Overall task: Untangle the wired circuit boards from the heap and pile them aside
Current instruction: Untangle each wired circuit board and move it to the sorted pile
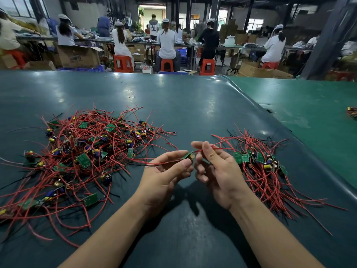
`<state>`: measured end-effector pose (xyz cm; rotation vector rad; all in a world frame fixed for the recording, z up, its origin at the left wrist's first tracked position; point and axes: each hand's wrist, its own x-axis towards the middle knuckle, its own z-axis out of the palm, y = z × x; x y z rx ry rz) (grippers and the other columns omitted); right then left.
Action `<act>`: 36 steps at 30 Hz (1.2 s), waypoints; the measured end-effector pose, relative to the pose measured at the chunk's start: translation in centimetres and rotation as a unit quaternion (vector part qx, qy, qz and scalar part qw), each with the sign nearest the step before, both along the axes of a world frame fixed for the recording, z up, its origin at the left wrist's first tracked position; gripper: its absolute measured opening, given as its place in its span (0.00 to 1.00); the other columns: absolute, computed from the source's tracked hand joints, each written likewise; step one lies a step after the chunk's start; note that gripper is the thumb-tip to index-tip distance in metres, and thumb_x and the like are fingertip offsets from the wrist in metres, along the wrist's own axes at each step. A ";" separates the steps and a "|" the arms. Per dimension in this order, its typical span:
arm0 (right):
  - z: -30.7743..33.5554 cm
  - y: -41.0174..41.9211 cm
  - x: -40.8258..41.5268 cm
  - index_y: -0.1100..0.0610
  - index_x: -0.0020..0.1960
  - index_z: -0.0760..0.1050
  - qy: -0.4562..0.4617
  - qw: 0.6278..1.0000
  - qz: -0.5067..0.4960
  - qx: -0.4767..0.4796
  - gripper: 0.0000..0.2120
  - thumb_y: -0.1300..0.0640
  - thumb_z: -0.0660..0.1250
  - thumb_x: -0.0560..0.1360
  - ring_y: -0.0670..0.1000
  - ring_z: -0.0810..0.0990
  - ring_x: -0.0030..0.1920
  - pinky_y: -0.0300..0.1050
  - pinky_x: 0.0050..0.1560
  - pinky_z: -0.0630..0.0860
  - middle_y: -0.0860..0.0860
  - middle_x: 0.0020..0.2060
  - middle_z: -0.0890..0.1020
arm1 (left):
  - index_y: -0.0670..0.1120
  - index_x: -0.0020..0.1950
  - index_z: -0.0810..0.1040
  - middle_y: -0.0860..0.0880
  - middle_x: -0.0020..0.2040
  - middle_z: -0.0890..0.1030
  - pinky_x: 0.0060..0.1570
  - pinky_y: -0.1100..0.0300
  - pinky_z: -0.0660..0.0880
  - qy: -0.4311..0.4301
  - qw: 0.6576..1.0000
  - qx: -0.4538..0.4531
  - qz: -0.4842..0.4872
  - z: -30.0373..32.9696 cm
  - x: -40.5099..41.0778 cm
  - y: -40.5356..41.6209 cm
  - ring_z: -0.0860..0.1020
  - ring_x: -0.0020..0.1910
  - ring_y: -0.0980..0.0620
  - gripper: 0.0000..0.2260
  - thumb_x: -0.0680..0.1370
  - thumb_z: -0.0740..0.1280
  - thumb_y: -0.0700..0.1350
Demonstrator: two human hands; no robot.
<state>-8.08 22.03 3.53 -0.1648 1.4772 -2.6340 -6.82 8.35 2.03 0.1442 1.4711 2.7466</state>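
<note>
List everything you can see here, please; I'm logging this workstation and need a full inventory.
tangled heap: one, red and black wires with green boards, on the table to the left
sorted pile: one, red wires with green boards lined up together, on the table to the right
held circuit board: one, green, between both hands, above the table
red wire: one, runs from the held board towards the right
table mat: one, dark green, under everything
small wire bundle: one, red, far right edge
red stools: several, behind the table
seated workers: several, at the far benches
cardboard boxes: several, brown, on the floor
left hand: pinches the board
right hand: pinches the red wire
</note>
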 end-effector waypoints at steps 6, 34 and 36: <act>-0.8 -0.5 -0.1 0.61 0.42 0.83 -0.040 0.996 -0.022 0.078 0.11 0.53 0.71 0.68 0.44 0.70 0.23 0.34 0.20 0.65 0.51 0.27 0.76 | 0.38 0.47 0.78 0.47 0.42 0.85 0.45 0.66 0.78 0.104 0.983 -0.137 0.067 -0.5 0.2 -0.1 0.83 0.42 0.54 0.12 0.70 0.68 0.24; 0.5 3.2 -2.3 0.61 0.38 0.74 -0.053 0.960 -0.263 -0.083 0.14 0.59 0.60 0.82 0.42 0.62 0.19 0.34 0.18 0.57 0.46 0.23 0.69 | 0.46 0.30 0.81 0.46 0.28 0.78 0.27 0.62 0.70 0.071 0.996 -0.051 -0.025 -0.1 0.8 -0.2 0.71 0.24 0.51 0.04 0.59 0.75 0.43; 0.6 3.3 -2.3 0.59 0.38 0.73 -0.082 0.952 -0.266 -0.129 0.15 0.57 0.58 0.82 0.43 0.62 0.19 0.34 0.18 0.57 0.48 0.25 0.67 | 0.46 0.30 0.80 0.48 0.28 0.76 0.27 0.63 0.70 0.058 0.998 0.005 -0.020 0.2 0.6 -0.8 0.70 0.24 0.54 0.04 0.61 0.73 0.45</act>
